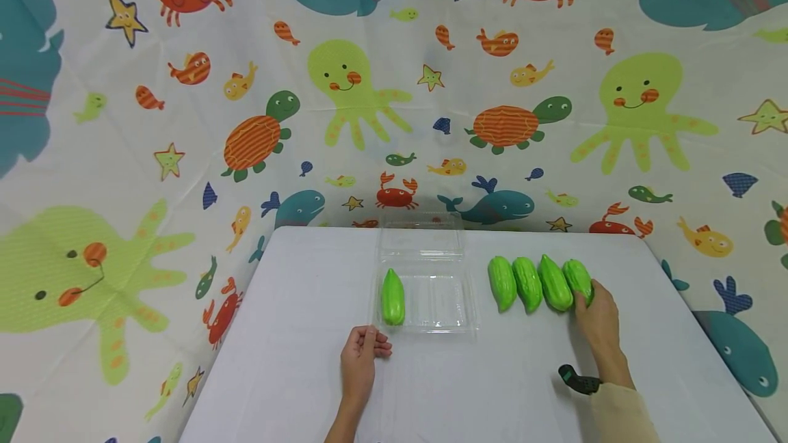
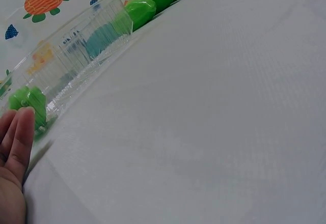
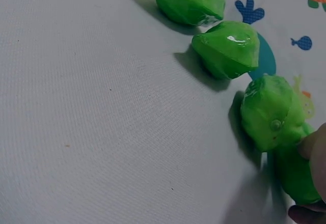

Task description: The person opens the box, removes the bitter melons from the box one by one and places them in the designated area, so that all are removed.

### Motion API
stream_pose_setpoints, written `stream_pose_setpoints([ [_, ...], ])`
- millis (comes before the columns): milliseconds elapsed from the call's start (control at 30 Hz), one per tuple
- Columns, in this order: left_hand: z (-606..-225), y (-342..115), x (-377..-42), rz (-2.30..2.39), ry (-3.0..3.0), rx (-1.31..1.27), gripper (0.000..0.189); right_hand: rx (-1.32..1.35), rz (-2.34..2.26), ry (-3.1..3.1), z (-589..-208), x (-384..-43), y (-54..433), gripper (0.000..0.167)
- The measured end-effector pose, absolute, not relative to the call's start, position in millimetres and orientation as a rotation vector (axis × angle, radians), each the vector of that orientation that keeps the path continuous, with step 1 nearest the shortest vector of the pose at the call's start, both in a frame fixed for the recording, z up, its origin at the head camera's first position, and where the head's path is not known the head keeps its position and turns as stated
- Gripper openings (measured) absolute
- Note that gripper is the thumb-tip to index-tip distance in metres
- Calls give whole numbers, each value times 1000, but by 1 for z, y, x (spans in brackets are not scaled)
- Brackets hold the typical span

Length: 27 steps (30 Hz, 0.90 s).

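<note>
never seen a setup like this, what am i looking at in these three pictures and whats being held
There is no machine here, just a person's two bare hands. The wide picture comes from a camera worn on the head; the two closer, tilted ones come from cameras on the left and right wrists.

On the white table sits an open clear plastic box with one green vegetable in its left side. To the right of the box, four more green vegetables lie in a row. Behind is a cloth printed with sea animals.

The right hand pinches the rightmost vegetable of the row. The left hand holds nothing; it is by the box's near left corner.
</note>
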State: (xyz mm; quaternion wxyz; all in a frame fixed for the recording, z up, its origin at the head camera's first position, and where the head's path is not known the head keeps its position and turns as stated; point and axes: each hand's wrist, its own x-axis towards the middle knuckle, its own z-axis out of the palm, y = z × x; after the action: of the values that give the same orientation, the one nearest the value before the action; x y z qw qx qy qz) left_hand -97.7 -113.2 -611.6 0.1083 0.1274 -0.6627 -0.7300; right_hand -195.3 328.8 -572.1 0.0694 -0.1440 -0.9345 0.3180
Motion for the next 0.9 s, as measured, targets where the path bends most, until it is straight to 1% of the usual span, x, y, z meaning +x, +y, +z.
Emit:
stream_pose_setpoints([
  [567,-613,-114,-98,-2155,-1935,362,31,-425,952,-2759,-572,-197,331,57],
  [900,-612,-116,-99,-2155,-1953,371,33,-485,929,-2783,-567,-197,330,58],
])
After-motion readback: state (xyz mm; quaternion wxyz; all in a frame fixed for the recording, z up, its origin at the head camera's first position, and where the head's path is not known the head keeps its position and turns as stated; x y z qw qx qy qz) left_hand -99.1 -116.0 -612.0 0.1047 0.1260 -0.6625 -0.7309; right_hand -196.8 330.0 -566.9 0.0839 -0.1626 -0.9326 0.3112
